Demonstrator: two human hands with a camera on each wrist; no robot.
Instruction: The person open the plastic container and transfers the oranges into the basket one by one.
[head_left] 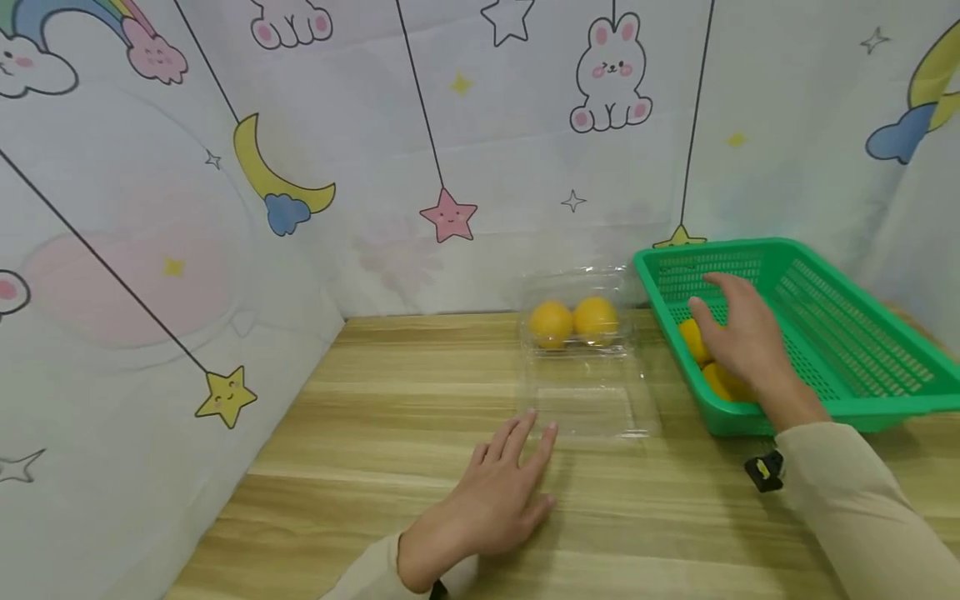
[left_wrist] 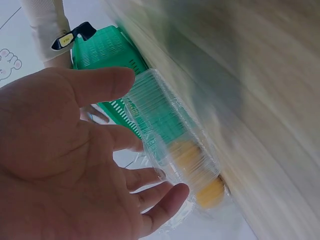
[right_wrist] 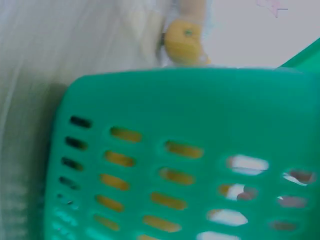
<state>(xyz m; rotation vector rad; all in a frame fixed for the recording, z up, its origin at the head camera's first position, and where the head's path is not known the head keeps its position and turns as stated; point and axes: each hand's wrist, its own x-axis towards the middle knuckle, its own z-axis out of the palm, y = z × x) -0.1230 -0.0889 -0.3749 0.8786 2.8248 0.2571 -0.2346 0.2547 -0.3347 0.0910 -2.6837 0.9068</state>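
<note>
In the head view a clear plastic clamshell box [head_left: 637, 392] lies with its lid up on the wooden table. Two oranges [head_left: 551, 325] sit side by side in its far part; the near part holds nothing. My left hand [head_left: 495, 496] is by the box's near edge, fingers straight and spread, holding nothing; whether the fingertips touch the box I cannot tell. Over the green plastic basket [head_left: 832, 407] hovers my right hand [head_left: 742, 333], thumb and fingers apart. Beneath it, several oranges [head_left: 693, 340] lie along the basket's left side, partly hidden by the hand.
A white cloth printed with stars, moons and rabbits [head_left: 611, 75] hangs behind and to the left of the wooden table [head_left: 390, 400]. The basket's slotted wall [right_wrist: 190, 110] fills most of the right wrist view, with oranges showing through the slots.
</note>
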